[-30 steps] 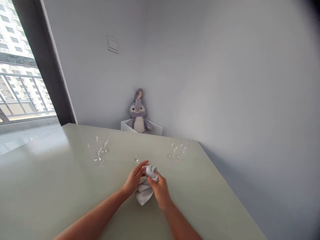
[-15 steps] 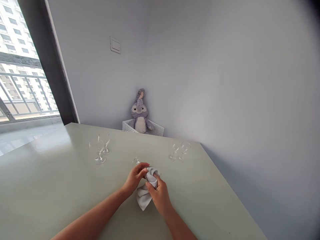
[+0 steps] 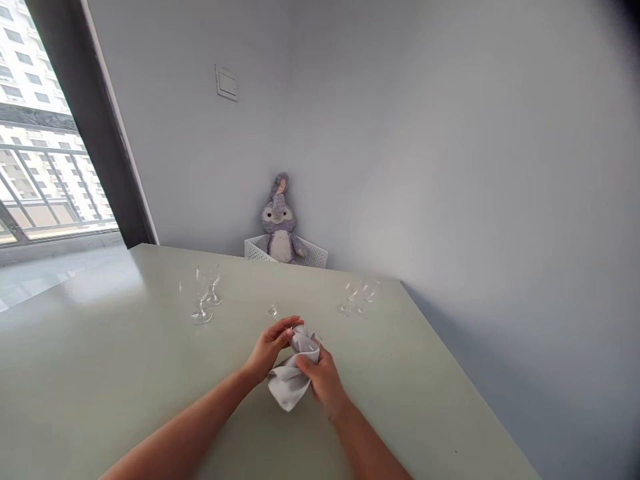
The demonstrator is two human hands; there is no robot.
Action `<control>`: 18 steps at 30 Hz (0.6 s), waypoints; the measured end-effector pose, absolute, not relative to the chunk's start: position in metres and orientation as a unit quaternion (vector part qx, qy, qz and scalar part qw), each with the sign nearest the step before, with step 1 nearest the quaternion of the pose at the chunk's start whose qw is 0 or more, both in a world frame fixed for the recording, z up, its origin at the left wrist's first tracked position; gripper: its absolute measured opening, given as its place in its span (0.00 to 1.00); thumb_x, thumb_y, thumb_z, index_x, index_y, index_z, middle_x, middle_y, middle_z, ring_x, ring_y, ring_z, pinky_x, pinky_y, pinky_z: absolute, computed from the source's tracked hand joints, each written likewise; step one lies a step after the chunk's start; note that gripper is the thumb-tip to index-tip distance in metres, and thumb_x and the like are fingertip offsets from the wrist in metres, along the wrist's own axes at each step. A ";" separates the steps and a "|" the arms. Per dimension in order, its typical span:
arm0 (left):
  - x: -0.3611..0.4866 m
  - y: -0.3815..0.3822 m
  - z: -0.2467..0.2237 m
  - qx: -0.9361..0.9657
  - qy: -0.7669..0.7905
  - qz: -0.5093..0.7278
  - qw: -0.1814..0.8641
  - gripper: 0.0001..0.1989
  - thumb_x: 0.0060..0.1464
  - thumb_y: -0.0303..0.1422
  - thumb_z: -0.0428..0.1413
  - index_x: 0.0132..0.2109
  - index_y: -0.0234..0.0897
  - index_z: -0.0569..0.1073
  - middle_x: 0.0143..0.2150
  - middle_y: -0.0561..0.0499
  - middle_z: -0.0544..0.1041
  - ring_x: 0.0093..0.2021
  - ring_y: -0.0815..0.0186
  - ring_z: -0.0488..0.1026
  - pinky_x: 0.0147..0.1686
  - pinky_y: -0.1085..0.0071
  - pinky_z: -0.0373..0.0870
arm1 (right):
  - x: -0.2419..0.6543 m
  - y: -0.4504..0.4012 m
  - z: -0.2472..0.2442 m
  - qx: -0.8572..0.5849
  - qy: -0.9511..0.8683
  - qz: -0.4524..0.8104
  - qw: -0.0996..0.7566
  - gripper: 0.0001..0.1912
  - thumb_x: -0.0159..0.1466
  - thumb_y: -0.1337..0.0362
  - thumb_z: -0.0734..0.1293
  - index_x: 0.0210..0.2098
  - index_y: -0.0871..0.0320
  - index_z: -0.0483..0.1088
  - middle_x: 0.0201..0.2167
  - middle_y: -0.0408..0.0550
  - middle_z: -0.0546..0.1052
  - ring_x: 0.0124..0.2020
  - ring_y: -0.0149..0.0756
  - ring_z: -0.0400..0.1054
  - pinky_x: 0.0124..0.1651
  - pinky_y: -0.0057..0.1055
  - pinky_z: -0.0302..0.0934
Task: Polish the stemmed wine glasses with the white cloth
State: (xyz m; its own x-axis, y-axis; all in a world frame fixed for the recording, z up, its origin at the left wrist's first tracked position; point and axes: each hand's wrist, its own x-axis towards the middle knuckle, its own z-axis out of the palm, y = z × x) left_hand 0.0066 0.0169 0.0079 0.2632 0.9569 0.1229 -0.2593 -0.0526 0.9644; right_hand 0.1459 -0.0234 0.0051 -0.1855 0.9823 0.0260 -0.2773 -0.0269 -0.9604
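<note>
Near the middle of the table, my left hand (image 3: 273, 347) is closed around a clear stemmed glass (image 3: 273, 311). Its foot shows beyond my fingers, tilted away from me, while the bowl is mostly hidden by cloth and hands. A pale grey-white cloth (image 3: 289, 385) is bunched in my right hand (image 3: 323, 377), pressed against the bowl end of the glass. The cloth's loose corner hangs down between my wrists. How far the cloth reaches into the bowl I cannot tell.
Two stemmed glasses (image 3: 202, 313) stand upright on the pale green table (image 3: 150, 373) at left. Smaller glasses (image 3: 361, 310) stand at the right, near the far edge. Behind the table, a plush rabbit (image 3: 280, 230) sits in a white perforated basket (image 3: 316, 257) against the wall.
The cloth has turned and bunched differently around the glass, its loose corner spreading wider. The glass's foot has tipped a little. My right hand has rotated slightly; both hands keep their hold.
</note>
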 end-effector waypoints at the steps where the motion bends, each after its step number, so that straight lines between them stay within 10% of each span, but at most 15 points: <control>1: 0.006 0.018 0.008 0.504 0.341 0.502 0.614 0.20 0.51 0.42 0.53 0.49 0.38 0.69 0.47 0.46 0.72 0.43 0.62 0.69 0.42 0.67 0.66 | 0.144 -0.025 0.003 -0.406 -0.531 0.543 0.509 0.21 0.53 0.59 0.68 0.46 0.56 0.68 0.30 0.45 0.73 0.29 0.34 0.65 0.33 0.29 0.60; 7: 0.008 0.023 0.003 0.512 0.404 0.463 0.600 0.23 0.51 0.47 0.50 0.47 0.34 0.70 0.25 0.54 0.70 0.27 0.68 0.68 0.31 0.69 0.68 | 0.139 -0.025 -0.002 -0.457 -0.629 0.395 0.490 0.16 0.55 0.59 0.66 0.42 0.54 0.72 0.34 0.49 0.76 0.38 0.42 0.68 0.43 0.36 0.59; 14: 0.016 0.012 0.002 0.536 0.321 0.587 0.516 0.13 0.52 0.39 0.52 0.43 0.41 0.64 0.54 0.46 0.67 0.46 0.64 0.69 0.45 0.64 0.65 | 0.166 -0.005 0.012 -0.330 -0.157 0.676 0.640 0.11 0.51 0.60 0.71 0.31 0.58 0.71 0.23 0.41 0.74 0.21 0.28 0.66 0.21 0.23 0.61; 18: 0.011 0.016 0.004 0.462 0.368 0.542 0.599 0.15 0.51 0.41 0.54 0.44 0.38 0.66 0.53 0.43 0.68 0.42 0.64 0.70 0.42 0.66 0.65 | 0.169 -0.005 0.018 -0.300 -0.074 0.711 0.632 0.08 0.50 0.65 0.72 0.29 0.59 0.71 0.25 0.42 0.75 0.25 0.27 0.68 0.26 0.23 0.64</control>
State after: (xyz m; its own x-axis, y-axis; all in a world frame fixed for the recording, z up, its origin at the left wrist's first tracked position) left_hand 0.0114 0.0161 0.0039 0.1429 0.9879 0.0600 -0.3088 -0.0131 0.9510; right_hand 0.1689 -0.0051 0.0184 -0.0212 0.9428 -0.3328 -0.8536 -0.1904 -0.4849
